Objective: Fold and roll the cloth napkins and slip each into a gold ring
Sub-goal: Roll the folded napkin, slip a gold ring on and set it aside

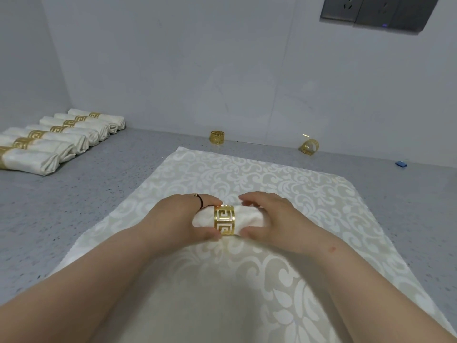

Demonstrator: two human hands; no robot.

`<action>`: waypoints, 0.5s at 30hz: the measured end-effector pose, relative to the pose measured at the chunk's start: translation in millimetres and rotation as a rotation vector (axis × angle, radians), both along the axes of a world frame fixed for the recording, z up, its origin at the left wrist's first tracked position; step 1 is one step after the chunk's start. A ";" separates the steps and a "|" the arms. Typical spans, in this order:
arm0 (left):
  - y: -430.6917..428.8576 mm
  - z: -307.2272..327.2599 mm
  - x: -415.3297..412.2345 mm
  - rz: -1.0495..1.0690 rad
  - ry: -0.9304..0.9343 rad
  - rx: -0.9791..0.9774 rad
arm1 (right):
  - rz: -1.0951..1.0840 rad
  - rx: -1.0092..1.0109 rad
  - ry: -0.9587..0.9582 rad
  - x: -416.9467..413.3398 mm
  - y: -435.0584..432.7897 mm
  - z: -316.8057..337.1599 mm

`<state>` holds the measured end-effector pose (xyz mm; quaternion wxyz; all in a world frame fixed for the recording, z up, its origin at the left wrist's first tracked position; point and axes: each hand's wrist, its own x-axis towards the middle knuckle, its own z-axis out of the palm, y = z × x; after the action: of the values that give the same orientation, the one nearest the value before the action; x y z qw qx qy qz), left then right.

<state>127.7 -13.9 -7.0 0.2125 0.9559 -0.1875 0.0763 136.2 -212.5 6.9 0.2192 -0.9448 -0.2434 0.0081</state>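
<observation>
A rolled white napkin (248,219) lies across the middle of a flat cream damask cloth (259,179). A gold ring (224,220) with a key pattern sits around the roll near its middle. My left hand (180,219) grips the roll's left end, thumb in front and fingers behind, touching the ring. My right hand (274,219) holds the right end the same way. Several finished rolled napkins (49,142) in gold rings lie in a row at the far left.
Two spare gold rings stand near the back wall, one upright (217,137) and one tilted (309,146). A small blue object (401,164) lies at the right on the grey speckled counter (103,184). White walls close the back and left.
</observation>
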 end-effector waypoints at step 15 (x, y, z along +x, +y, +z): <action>6.7 3.4 4.5 0.006 -0.013 0.217 | 0.068 -0.114 -0.272 -5.2 12.9 -8.1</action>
<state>132.1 -7.2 -3.6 0.1061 0.9734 -0.1934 0.0625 131.0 -199.7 -1.2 0.1299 -0.9393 -0.3020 -0.0985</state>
